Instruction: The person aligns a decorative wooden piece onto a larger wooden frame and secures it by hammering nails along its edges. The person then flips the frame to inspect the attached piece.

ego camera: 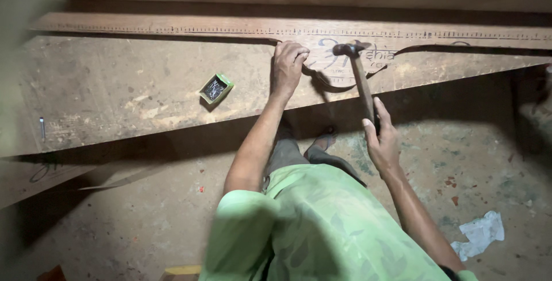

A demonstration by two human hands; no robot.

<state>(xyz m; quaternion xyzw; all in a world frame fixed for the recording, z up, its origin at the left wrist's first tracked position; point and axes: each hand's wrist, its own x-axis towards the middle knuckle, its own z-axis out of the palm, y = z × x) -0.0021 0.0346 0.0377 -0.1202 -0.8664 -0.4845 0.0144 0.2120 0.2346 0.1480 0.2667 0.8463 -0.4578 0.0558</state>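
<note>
Right hand [381,142] clenched around the lower end of a hammer [360,80], wooden handle rising up and slightly left, dark metal head over the long wooden board [144,85]. Head of the hammer just right of the left hand [287,65], close above the board's far edge. Left hand resting on the board with fingers curled down, pinched at a spot near the hammer head; too small to tell whether a nail sits between the fingertips. A thin strip of wood [172,28] with ruler markings lying along the board's far side. Small green box of nails [215,88] open on the board, well left of the left hand. One loose nail [42,129] near the board's left end. Crumpled white paper [480,234] on the dusty floor [144,218] at lower right.
</note>
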